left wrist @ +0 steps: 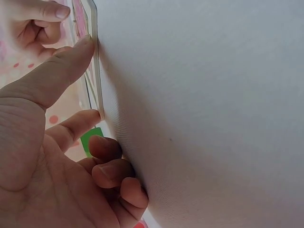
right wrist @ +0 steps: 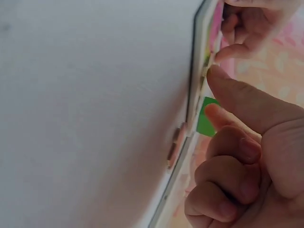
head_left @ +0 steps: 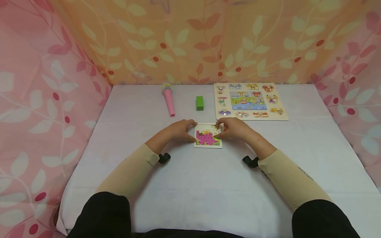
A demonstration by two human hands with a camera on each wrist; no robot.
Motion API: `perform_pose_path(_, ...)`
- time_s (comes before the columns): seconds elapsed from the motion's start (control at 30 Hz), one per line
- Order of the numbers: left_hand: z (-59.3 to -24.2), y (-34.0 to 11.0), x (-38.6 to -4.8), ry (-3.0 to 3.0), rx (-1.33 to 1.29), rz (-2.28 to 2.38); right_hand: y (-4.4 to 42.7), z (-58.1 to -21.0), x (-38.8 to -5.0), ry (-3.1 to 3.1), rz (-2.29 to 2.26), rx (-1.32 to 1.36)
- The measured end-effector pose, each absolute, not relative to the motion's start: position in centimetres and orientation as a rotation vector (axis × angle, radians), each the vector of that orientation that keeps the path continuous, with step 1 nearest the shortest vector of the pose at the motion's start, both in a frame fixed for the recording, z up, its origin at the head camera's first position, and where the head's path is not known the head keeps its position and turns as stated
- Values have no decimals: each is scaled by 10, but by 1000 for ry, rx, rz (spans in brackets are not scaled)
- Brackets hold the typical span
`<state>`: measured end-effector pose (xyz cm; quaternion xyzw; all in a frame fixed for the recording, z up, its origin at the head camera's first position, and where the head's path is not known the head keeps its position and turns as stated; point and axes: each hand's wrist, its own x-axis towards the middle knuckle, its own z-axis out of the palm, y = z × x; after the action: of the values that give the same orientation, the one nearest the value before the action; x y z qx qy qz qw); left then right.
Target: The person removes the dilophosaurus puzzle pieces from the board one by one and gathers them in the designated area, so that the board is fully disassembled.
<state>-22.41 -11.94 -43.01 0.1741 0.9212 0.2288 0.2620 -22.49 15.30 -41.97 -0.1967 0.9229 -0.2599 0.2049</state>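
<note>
A small square puzzle (head_left: 207, 142) with a pink dinosaur lies in a white frame between the two hands. My left hand (head_left: 179, 131) grips its left side, the thumb (left wrist: 71, 66) on the near part of the edge and the index finger at the far corner; the other fingers curl on the cloth. At the puzzle's right side, my right hand (head_left: 233, 129) has its thumb (right wrist: 237, 92) and bent index finger on the upper right part, the remaining fingers curled. Whether a separate piece is pinched there is hidden.
Beyond the puzzle stands a green block (head_left: 199, 103), with a pink toy microphone (head_left: 169, 100) to its left. A large picture puzzle board (head_left: 251, 116) lies at the back right, close behind my right hand. Patterned curtains surround the white-covered table (head_left: 193, 191).
</note>
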Motion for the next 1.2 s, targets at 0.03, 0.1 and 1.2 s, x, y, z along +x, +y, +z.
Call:
perform_pose_path(0.03, -430, -120, -224, 2494, 470, 620, 153, -421, -226, 2576, -724, -561)
perform_pose_path(0.1, -430, -120, -223, 2493, 470, 624, 153, -424, -227, 2575, -734, -572)
perform_pose_path(1.2, -430, -120, -223, 2489, 489, 630, 193, -392, -218, 2643, -900, -426)
